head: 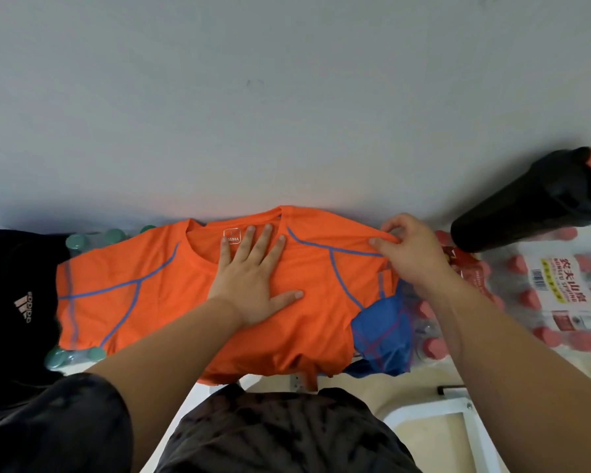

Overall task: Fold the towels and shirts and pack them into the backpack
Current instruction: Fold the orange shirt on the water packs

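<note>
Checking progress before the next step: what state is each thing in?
Orange shirt: spread flat, not yet folded.
Left hand: pressing flat on the shirt's chest.
Right hand: pinching the shirt's shoulder edge.
Blue garment: bunched, unfolded.
Black garment: loose, unfolded.
Backpack: tilted, orange cloth showing at its top.

The left hand (253,278) lies flat on the chest of the orange shirt (321,322), just below its collar, palm down, fingers straight and spread, thumb pointing toward the shirt's right side. Its bare forearm crosses the shirt's lower edge. The right hand (410,251) is at the shirt's right shoulder, thumb and curled fingers pinching the fabric's edge, wrist bent, forearm bare.
</note>
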`<state>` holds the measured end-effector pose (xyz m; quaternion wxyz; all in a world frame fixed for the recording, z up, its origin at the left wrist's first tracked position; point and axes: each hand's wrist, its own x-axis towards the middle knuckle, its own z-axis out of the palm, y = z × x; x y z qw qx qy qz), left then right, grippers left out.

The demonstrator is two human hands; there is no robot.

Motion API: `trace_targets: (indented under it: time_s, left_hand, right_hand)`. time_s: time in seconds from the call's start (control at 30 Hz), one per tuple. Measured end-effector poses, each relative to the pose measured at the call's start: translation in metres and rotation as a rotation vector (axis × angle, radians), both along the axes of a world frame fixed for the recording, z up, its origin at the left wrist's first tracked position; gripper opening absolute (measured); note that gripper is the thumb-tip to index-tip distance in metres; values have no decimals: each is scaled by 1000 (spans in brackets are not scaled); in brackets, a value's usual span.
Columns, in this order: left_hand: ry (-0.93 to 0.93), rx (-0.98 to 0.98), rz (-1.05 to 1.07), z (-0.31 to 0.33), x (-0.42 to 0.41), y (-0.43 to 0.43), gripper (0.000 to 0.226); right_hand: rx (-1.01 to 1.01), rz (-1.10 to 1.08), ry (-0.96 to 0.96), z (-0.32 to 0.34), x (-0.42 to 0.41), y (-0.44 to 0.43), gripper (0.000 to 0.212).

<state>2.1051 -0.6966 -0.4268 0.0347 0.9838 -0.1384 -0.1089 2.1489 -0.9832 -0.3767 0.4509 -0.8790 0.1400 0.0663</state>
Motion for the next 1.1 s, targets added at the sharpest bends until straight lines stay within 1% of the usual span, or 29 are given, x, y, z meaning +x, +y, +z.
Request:
trace_targets:
  time_s: [0.07, 0.1, 0.17, 0.23, 0.37, 0.5, 0.57, 0.67, 0.77, 0.8, 0.83, 0.87, 0.9, 0.93, 0.97, 1.0, 1.03, 1.1]
  left_hand:
    - [-2, 4, 5, 0, 3, -2, 110]
    - [4, 7, 4, 0, 4, -2, 111]
    - [12, -5, -7, 1, 5, 1, 111]
    - [-7, -45, -13, 5, 1, 6, 110]
    - [-61, -61, 38, 7, -18, 27, 109]
    - [5, -13, 78, 3, -29, 44, 115]
    - [18, -7, 68, 2, -26, 42, 117]
    - [14, -15, 58, 2, -23, 38, 118]
    - [9, -30, 58, 1, -23, 39, 117]
    - [6, -37, 57, 0, -23, 39, 117]
    - [4, -44, 57, 0, -23, 39, 116]
    - [2, -52, 58, 0, -22, 39, 116]
    - [2, -58, 60, 0, -22, 39, 116]
    - [2, -62, 61, -1, -22, 39, 116]
    - [1, -64, 62, -1, -22, 39, 116]
    - [-1, -65, 64, -1, -22, 39, 116]
    - [-3, -66, 64, -2, -22, 39, 116]
    - [-4, -68, 64, -1, -22, 39, 116]
  right_hand:
    - [295, -64, 148, 2, -5, 3, 35]
    - [390, -76, 200, 0, -8, 4, 42]
    - [462, -97, 244, 0, -11, 7, 49]
    - [464, -146, 222, 2, -11, 11, 46]
    - [343, -193, 142, 6, -10, 22, 36]
    - [218, -164, 96, 18, -14, 43, 32]
    - [109, -91, 46, 23, -16, 61, 37]
    - [0, 33, -4, 27, -19, 92, 49]
    - [5, 281, 9, 26, -23, 120, 66]
    - [14, 359, 21, 26, -24, 127, 68]
    - [10, 427, 1, 27, -27, 131, 65]
    - [-23, 472, -61, 25, -31, 132, 58]
    - [-86, 481, -162, 23, -35, 131, 50]
    - [-162, 456, -267, 19, -39, 128, 45]
    - [-259, 422, -341, 12, -42, 124, 43]
    - [-368, 408, -361, 6, -45, 120, 44]
    - [-456, 429, -308, -1, -50, 118, 50]
    - [-568, 529, -108, -18, -62, 120, 69]
